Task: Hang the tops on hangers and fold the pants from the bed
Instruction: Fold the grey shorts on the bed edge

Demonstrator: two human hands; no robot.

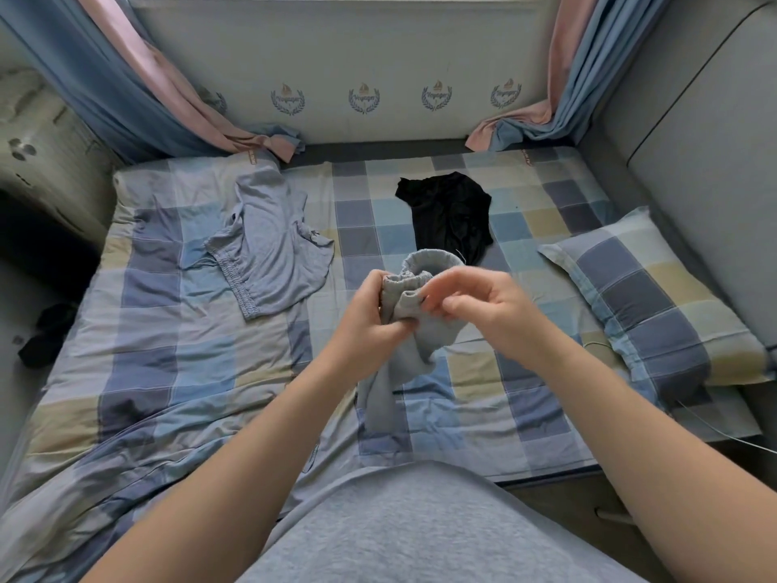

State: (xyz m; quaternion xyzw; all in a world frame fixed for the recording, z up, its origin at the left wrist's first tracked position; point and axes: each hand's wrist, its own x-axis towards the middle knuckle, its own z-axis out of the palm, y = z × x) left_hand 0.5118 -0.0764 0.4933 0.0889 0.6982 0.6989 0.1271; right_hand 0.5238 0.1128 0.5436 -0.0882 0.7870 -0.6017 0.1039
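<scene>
Above the middle of the bed I hold up grey pants [414,330] by their elastic waistband. My left hand [370,319] grips the bunched waistband on the left. My right hand [490,311] pinches it on the right. The rest of the cloth hangs down between my forearms to the sheet. A light blue-grey garment [269,246] with an elastic waistband lies spread out on the far left of the bed. A black garment [452,212] lies crumpled further back, right of centre.
The bed [176,351] has a blue, grey and yellow checked sheet, rumpled at the near left. A matching pillow [656,296] lies at the right edge. Curtains [126,86] hang at both far corners. A dark item [48,334] lies on the floor at left.
</scene>
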